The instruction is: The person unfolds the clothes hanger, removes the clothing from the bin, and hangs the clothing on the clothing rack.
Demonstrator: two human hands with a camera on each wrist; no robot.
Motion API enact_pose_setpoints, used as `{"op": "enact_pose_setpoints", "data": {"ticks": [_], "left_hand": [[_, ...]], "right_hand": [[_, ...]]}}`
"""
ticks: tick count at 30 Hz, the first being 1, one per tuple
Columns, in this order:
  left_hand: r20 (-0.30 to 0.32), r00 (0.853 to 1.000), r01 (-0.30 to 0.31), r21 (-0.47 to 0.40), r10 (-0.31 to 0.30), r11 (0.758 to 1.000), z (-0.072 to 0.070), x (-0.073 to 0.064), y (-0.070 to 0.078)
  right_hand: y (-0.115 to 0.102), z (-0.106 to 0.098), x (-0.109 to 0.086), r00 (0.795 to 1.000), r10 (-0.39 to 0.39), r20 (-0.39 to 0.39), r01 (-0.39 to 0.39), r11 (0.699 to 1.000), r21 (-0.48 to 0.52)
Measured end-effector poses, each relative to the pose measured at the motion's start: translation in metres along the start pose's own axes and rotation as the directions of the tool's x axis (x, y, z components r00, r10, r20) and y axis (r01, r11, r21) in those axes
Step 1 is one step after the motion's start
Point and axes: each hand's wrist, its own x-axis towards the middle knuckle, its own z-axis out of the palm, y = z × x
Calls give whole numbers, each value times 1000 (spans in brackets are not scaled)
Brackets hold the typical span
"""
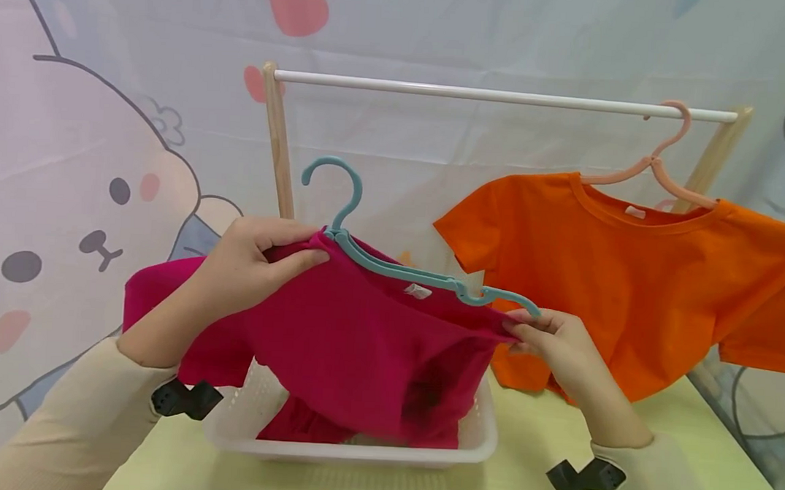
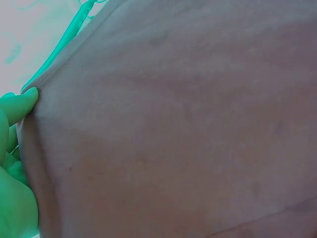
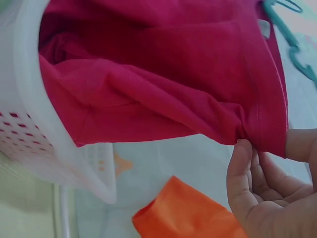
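Note:
A magenta T-shirt is held up between the two hands, in front of a light blue hanger. My left hand pinches the shirt's shoulder at the neckline, close beside the base of the hanger's hook. One hanger arm slants rightward along the neck opening, past a white label; the other arm is hidden. With thumb and fingers, my right hand grips the opposite side of the collar, just under the hanger's end. The right wrist view shows that hand pinching the collar edge.
Below the shirt a white perforated basket stands on a pale yellow table, with magenta cloth inside. Behind is a rack with a white rail; an orange T-shirt hangs there at the right on a pink hanger.

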Motion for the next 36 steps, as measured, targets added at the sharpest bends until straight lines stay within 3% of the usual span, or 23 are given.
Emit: {"op": "enact_pose_setpoints", "data": {"ticks": [12, 23, 36], "left_hand": [[0, 1000, 22, 13, -22, 1000, 0, -10, -9], [-1, 999, -37, 41, 37, 998, 3, -21, -19], [-31, 997, -65, 56, 67, 996, 2, -17, -16]], "right_hand": [[-18, -15, -7, 999, 2, -45, -6, 997, -83], [-23, -21, -5, 999, -6, -54, 1, 996, -90], [-47, -22, -3, 996, -22, -82, 16, 997, -74]]}}
